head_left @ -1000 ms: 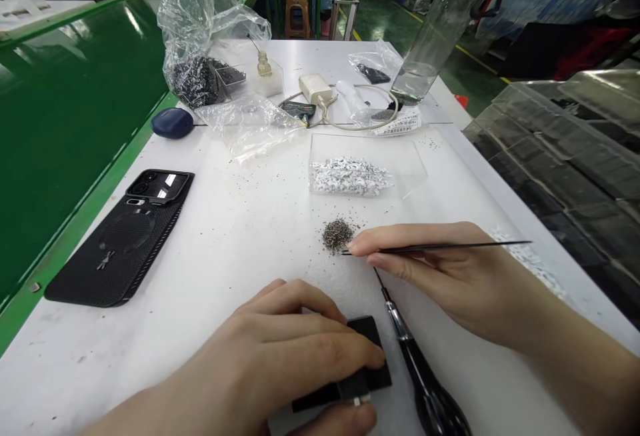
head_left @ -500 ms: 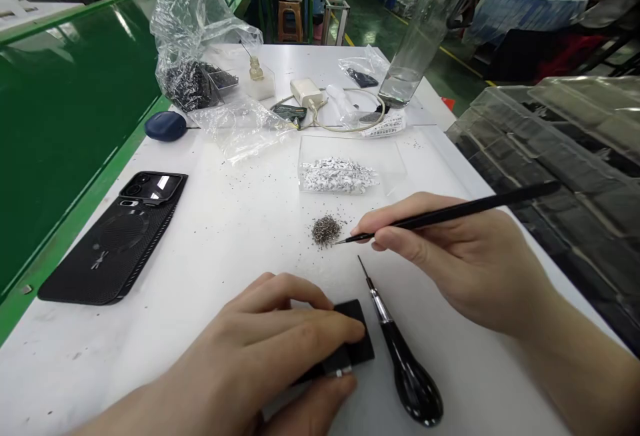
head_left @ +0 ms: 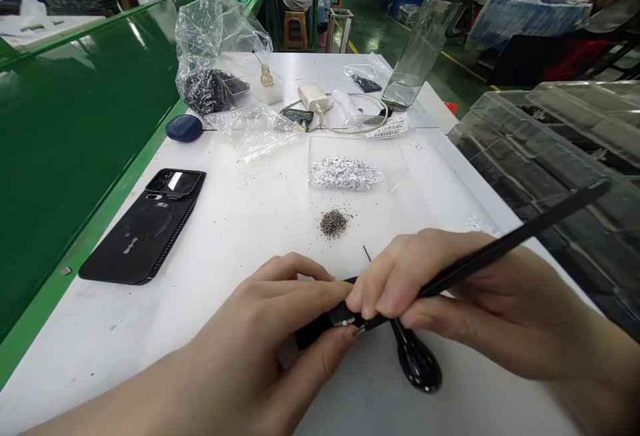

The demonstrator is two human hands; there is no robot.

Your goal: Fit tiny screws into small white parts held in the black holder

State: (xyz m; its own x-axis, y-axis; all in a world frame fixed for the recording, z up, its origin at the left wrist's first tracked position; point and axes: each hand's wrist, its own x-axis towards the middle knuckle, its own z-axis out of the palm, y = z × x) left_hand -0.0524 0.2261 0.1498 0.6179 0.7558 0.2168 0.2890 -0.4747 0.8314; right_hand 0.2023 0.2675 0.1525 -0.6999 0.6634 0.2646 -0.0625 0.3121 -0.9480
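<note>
So my left hand [head_left: 265, 336] has its fingers closed around one small black piece [head_left: 313, 333] with a little silver tab [head_left: 343, 316] on it, and my right hand [head_left: 465, 303] is pinching one slim black pick [head_left: 500, 256], its tip right at that tab. Both hands are touching over the piece, just above one screwdriver [head_left: 416, 363] lying on the white table [head_left: 235, 223], black handle toward me. Ahead there's one loose pile of dark grains [head_left: 333, 223], then one clear tray [head_left: 345, 173] holding a heap of white bits. Off left: one phone in a black case [head_left: 143, 226] and one blue oval case [head_left: 184, 128]. Further back I count three clear plastic bags: a big one with dark bits inside [head_left: 203, 89], a flat one [head_left: 250, 131], and a small one with dark bits [head_left: 367, 76]. Also one white charger [head_left: 313, 97] and one clear bottle with a little water in it [head_left: 417, 53].
</note>
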